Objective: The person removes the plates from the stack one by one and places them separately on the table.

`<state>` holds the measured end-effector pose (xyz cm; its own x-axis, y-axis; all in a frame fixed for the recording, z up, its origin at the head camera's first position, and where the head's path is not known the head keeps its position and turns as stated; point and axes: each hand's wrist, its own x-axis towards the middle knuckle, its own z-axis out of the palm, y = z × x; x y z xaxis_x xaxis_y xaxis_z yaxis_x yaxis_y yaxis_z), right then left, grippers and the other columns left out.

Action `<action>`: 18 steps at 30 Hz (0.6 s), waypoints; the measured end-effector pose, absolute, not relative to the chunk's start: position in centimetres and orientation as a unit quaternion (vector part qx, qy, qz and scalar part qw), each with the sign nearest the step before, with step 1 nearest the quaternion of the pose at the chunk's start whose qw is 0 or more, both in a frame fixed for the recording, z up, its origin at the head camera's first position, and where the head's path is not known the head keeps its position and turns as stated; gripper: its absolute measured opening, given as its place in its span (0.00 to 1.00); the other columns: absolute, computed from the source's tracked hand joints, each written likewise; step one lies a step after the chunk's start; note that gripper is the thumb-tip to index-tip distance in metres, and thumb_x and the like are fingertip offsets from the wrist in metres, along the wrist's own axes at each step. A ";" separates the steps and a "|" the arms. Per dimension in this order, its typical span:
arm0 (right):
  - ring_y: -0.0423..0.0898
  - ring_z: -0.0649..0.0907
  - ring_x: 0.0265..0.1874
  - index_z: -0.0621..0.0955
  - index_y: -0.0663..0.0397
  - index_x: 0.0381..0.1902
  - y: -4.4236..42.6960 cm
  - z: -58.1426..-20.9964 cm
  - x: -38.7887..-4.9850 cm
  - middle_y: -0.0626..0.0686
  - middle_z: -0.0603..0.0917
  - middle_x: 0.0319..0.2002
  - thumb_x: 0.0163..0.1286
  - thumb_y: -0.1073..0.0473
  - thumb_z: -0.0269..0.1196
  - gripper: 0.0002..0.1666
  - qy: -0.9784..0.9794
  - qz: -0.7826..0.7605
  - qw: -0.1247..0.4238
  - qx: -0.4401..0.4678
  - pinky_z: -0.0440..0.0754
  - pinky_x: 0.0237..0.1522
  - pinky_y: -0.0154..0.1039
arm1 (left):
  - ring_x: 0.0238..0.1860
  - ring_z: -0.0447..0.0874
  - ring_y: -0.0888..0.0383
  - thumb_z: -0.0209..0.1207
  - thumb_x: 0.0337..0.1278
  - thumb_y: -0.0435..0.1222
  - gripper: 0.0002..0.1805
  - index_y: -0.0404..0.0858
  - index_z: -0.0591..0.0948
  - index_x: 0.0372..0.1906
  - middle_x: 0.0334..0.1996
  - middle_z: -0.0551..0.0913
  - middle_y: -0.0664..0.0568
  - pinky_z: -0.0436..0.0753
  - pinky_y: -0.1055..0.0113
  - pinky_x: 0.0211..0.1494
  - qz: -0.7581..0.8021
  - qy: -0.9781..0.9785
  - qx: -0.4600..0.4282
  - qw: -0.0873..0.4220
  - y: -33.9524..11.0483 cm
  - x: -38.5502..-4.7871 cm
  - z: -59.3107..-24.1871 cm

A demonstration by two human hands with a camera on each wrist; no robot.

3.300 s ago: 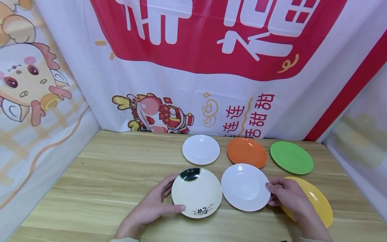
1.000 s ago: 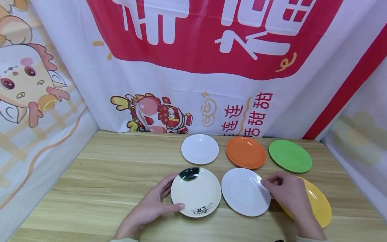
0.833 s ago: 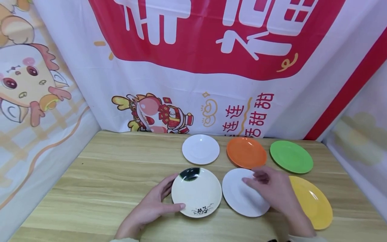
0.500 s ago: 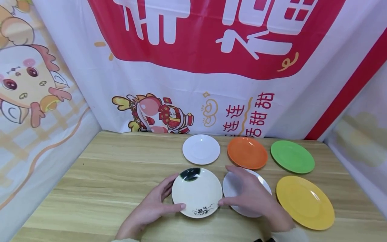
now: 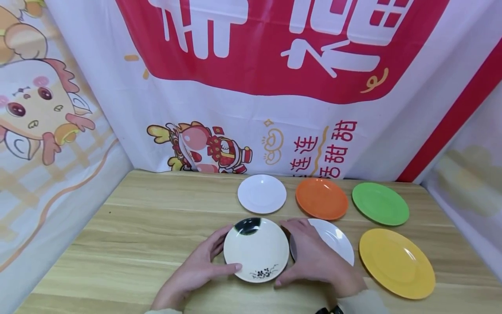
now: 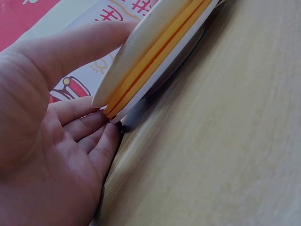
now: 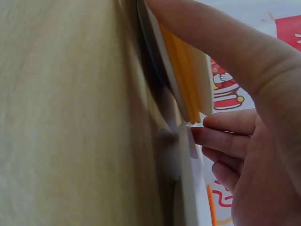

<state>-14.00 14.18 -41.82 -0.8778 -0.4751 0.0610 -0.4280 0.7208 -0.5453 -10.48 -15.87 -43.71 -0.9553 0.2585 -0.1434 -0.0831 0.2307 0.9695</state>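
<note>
A cream plate (image 5: 256, 250) with a dark green patch and a small flower print tops a stack of plates. Two orange-yellow plates (image 6: 155, 61) and a white plate (image 6: 165, 63) show under it at the rim. My left hand (image 5: 200, 266) grips the stack's left side, its thumb on the top rim. My right hand (image 5: 313, 257) holds the right side between thumb and fingers. A separate white plate (image 5: 337, 237) lies partly hidden under the right hand. In the right wrist view, fingertips (image 7: 207, 123) meet the stack's edge.
Across the back of the wooden table (image 5: 141, 231) lie a small white plate (image 5: 262, 194), an orange plate (image 5: 321, 198) and a green plate (image 5: 380, 203). A yellow plate (image 5: 397, 264) lies at the right. A printed cloth (image 5: 219, 104) hangs behind.
My right hand has let go of the separate white plate's right edge and moved left to the stack. That plate shifted slightly down. The left hand has stayed on the stack.
</note>
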 end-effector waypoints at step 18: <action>0.47 0.76 0.67 0.75 0.41 0.74 13.8 -42.9 -13.8 0.43 0.83 0.66 0.27 0.31 0.91 0.73 0.928 -0.278 0.024 -0.247 0.71 0.72 0.58 | 0.85 0.61 0.39 0.81 0.52 0.37 0.54 0.44 0.66 0.83 0.84 0.65 0.43 0.57 0.43 0.88 0.622 0.769 0.045 0.142 -15.8 -10.4 -43.5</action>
